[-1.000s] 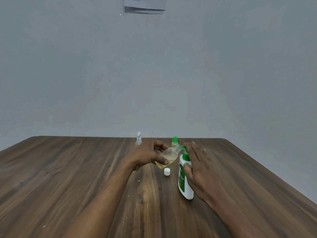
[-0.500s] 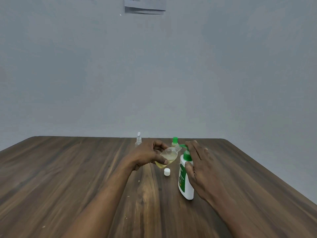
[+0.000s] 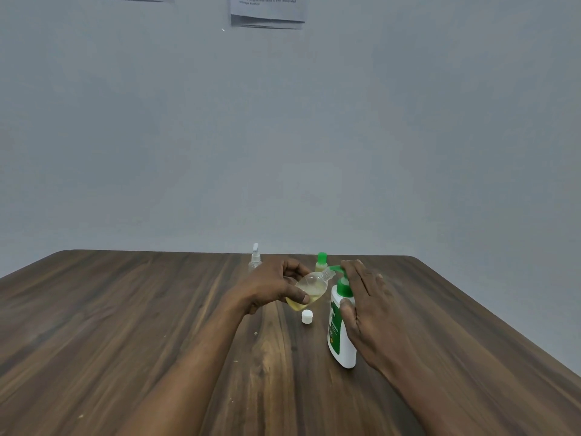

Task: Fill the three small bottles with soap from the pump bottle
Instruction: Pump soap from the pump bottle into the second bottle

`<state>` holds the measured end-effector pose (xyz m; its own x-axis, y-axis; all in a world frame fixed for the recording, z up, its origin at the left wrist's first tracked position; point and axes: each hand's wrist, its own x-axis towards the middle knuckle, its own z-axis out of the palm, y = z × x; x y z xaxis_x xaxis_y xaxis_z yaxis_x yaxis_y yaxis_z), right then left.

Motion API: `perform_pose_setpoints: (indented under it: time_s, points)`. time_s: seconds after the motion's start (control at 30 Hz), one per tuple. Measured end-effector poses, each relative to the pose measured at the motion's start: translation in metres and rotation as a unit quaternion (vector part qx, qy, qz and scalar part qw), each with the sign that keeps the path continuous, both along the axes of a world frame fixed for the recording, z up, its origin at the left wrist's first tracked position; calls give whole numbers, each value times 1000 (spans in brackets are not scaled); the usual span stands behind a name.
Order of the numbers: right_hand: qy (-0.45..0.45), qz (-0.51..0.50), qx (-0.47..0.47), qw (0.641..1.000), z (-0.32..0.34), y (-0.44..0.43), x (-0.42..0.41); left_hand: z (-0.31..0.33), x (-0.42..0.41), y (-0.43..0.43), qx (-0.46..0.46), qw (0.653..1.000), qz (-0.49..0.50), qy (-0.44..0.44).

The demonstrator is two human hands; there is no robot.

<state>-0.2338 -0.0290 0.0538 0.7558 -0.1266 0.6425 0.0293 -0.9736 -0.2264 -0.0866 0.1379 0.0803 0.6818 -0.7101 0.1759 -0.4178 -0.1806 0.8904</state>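
Note:
My left hand grips a small clear bottle partly filled with yellow soap, tilted so its open neck meets the green nozzle of the pump bottle. The white pump bottle stands on the wooden table. My right hand rests over its green pump head with straight fingers, the thumb against the bottle's shoulder. A white cap lies on the table below the tilted bottle. Behind stand a small green-capped bottle and a small clear spray bottle.
A grey wall rises just behind the table's far edge, with papers pinned high up. The table's right edge runs diagonally close to my right forearm.
The pump head has risen a little under my right hand. My left hand keeps the small bottle at the nozzle.

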Motion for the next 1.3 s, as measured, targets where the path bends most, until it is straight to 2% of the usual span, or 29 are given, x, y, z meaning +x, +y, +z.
perform_pose_setpoints:
  time_s: [0.37,1.3]
  points:
    - [-22,12,10,1000,-2,2,0,1,-3,0,7,1000,5,-1]
    - [10,-1,7,1000,6,4,-6,1,-3,0,3,1000,1,-6]
